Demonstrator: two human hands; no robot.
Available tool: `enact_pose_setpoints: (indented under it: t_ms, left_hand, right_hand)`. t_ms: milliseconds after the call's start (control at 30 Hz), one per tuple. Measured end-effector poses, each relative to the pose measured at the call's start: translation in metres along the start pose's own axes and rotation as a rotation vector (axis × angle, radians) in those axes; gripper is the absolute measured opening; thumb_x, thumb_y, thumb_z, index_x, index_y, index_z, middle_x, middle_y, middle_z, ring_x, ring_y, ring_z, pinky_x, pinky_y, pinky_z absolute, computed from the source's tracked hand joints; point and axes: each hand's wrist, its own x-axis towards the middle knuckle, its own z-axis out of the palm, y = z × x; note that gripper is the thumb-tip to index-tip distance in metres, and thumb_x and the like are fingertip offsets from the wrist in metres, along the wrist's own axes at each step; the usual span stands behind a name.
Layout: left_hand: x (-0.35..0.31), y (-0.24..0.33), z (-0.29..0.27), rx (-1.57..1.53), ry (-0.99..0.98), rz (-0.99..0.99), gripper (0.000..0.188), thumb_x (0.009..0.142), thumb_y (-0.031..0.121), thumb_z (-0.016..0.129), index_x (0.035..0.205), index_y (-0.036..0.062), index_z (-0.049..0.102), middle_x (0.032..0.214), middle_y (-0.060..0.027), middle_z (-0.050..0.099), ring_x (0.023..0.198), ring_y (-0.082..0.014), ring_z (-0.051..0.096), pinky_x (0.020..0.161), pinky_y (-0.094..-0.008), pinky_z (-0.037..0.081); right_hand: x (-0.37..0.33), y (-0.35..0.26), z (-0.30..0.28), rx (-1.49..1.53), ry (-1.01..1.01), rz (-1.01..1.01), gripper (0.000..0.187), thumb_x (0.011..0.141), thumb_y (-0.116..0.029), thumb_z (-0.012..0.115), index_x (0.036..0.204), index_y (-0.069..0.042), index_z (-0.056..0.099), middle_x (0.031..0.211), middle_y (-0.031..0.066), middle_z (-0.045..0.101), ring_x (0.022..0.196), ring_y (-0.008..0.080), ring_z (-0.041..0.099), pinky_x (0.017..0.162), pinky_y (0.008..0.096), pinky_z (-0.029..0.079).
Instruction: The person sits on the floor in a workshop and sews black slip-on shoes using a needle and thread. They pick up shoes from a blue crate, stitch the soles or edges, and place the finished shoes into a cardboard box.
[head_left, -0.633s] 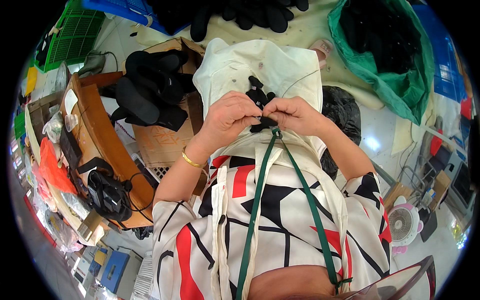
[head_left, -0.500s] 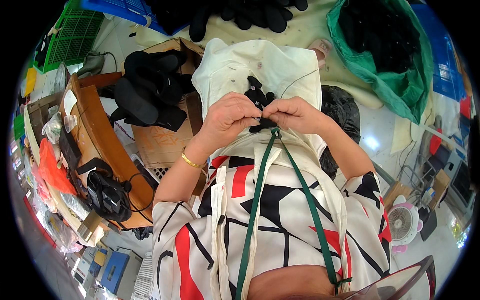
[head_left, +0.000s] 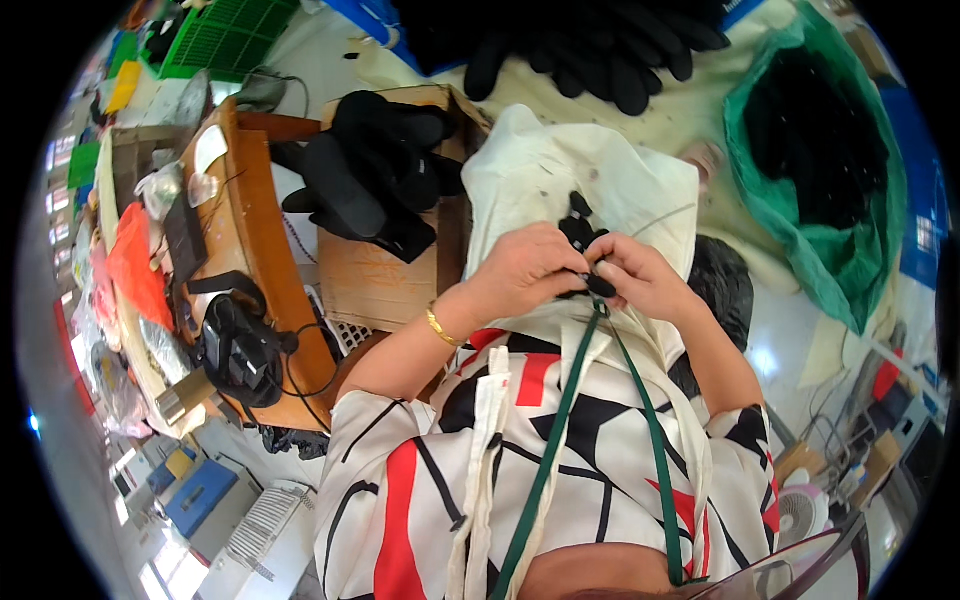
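A small black fabric piece (head_left: 577, 228) with narrow, finger-like ends lies over the white apron (head_left: 525, 150) on my lap. My left hand (head_left: 533, 262) is closed in a pinch at its left side. From the right, my right hand (head_left: 640, 272) pinches the same piece, its fingertips close to the left ones. A black rounded end (head_left: 600, 286) shows between the two hands. Just below them hangs the end of a green cord (head_left: 560, 410) worn round my neck. The fingers hide most of the gripped part.
Black padded pieces (head_left: 365, 180) lie on a cardboard box (head_left: 380, 280) at the left, beside a wooden table (head_left: 255, 240). More black rounded pieces (head_left: 600, 60) are heaped at the far side. A green sack (head_left: 780, 215) of black items stands at the right, near a black bag (head_left: 722, 295).
The view has shifted, so everything appears farther right and lower. Both hands stay together on the black fabric piece; a black rounded end now shows between them.
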Motion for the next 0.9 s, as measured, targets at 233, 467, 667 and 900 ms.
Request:
enact_pose_setpoints:
  t_ms: [233,467,667,900]
  left_hand:
    - [-0.010,-0.005,0.010,-0.099,0.018,-0.209,0.014,0.078,0.010,0.076,0.091,0.0072,0.072,0.078,-0.0075,0.065,0.073,-0.0242,0.060,0.067,-0.0338,0.047]
    - [0.000,0.000,0.009,0.179,0.119,-0.205,0.016,0.075,0.016,0.076,0.086,0.0062,0.071,0.076,-0.0094,0.067,0.070,-0.0290,0.062,0.063,-0.0374,0.050]
    - [0.002,-0.006,0.014,0.269,0.109,-0.117,0.016,0.073,0.010,0.075,0.088,0.0069,0.071,0.078,-0.0093,0.067,0.072,-0.0282,0.062,0.064,-0.0364,0.050]
    - [0.006,-0.011,0.007,0.364,0.181,-0.006,0.020,0.075,0.005,0.075,0.094,0.0057,0.070,0.080,-0.0077,0.067,0.073,-0.0253,0.062,0.064,-0.0334,0.050]
  right_hand:
    - [0.001,-0.014,0.008,-0.167,-0.007,-0.075,0.034,0.095,-0.021,0.060,0.126,-0.008,0.051,0.075,0.0005,0.059,0.066,0.0107,0.058,0.060,0.0264,0.047]
    - [0.015,-0.013,0.009,-1.133,0.454,-0.881,0.018,0.075,-0.019,0.072,0.090,-0.012,0.065,0.078,0.0022,0.059,0.071,0.0222,0.061,0.055,0.0323,0.049]
    - [0.014,-0.008,0.025,-1.230,0.388,-1.142,0.017,0.067,-0.016,0.062,0.083,-0.010,0.058,0.072,0.0022,0.048,0.071,0.0190,0.057,0.048,0.0306,0.046]
    - [-0.022,-0.015,0.018,0.168,0.058,-0.349,0.015,0.105,-0.019,0.046,0.100,-0.006,0.053,0.086,0.0044,0.065,0.068,0.0075,0.059,0.062,0.0236,0.049]
